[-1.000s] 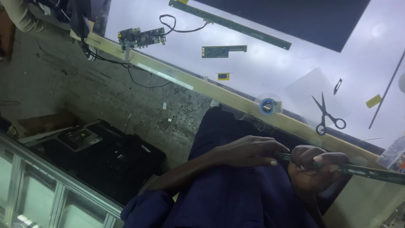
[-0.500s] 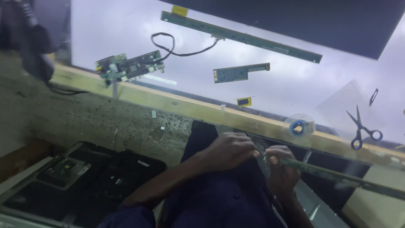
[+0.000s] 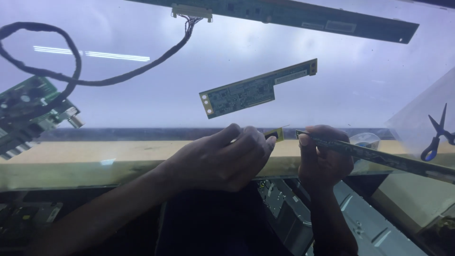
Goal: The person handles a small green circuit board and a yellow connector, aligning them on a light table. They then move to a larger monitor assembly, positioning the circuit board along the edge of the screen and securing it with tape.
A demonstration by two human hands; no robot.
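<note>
Green circuit board with yellow edging, dark green strip board, black cable, blue-handled scissors, pale grey panel, and yellowish wooden table edge.

A green circuit board lies on the pale panel, blue-handled scissors far right, black cable left.

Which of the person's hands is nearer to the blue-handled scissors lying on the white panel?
Right. The right hand grips a long narrow strip that runs toward the scissors. The left hand is farther away, beyond the right hand, pinching a small yellow piece.
</note>
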